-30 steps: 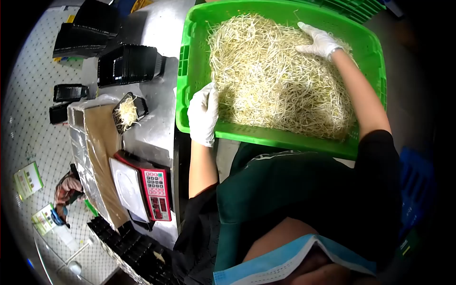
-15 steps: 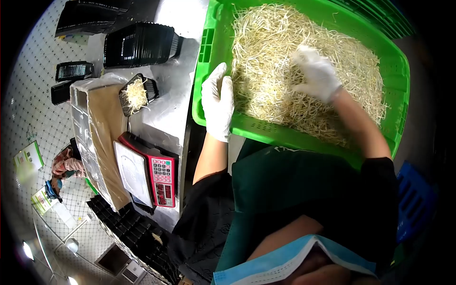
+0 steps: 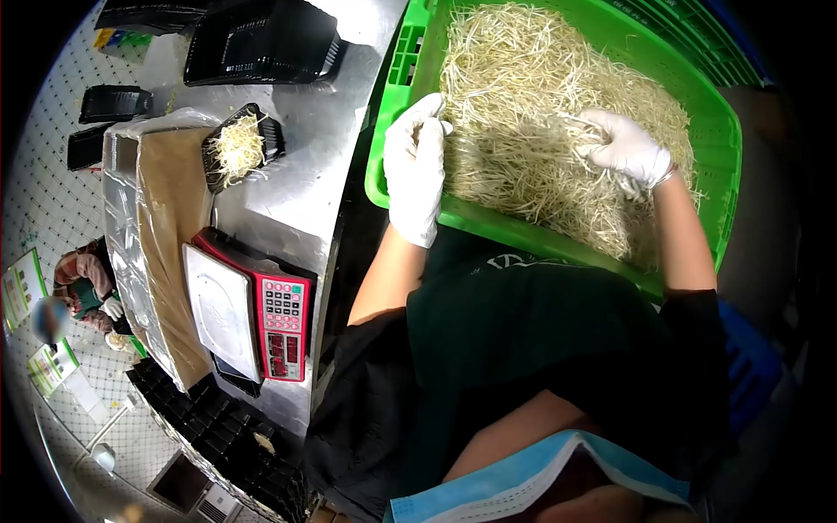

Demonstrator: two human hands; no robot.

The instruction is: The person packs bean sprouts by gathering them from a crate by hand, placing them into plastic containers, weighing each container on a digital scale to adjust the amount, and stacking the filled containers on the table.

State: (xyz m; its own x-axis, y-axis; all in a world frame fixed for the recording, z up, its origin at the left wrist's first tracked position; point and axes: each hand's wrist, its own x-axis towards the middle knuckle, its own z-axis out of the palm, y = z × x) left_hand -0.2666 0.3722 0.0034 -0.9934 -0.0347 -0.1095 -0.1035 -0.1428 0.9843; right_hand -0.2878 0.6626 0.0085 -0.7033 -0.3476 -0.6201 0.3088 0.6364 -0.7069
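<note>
Pale bean sprouts (image 3: pixel 514 78) fill a large green plastic crate (image 3: pixel 728 166) in front of me. My right hand (image 3: pixel 626 150), in a white glove, is in the sprouts with its fingers bent around some strands. Across the crate's left rim, my left hand (image 3: pixel 417 170), also gloved, has its fingers curled in and their tips close together by the edge of the sprouts. Whatever lies between those fingertips is too small to make out.
On the steel table (image 3: pixel 292 196) at left are a black tray of sprouts (image 3: pixel 237 150), a red scale (image 3: pixel 283 327), a plastic-wrapped box (image 3: pixel 170 244) and stacked black trays (image 3: pixel 266 44). Rows of black trays (image 3: pixel 209 427) lie below. Another person (image 3: pixel 87 283) is beyond the box.
My right hand has moved right and slightly down in the sprouts, and strands now show at its fingers. My left hand's fingers have curled in toward the sprouts. The camera view has shifted.
</note>
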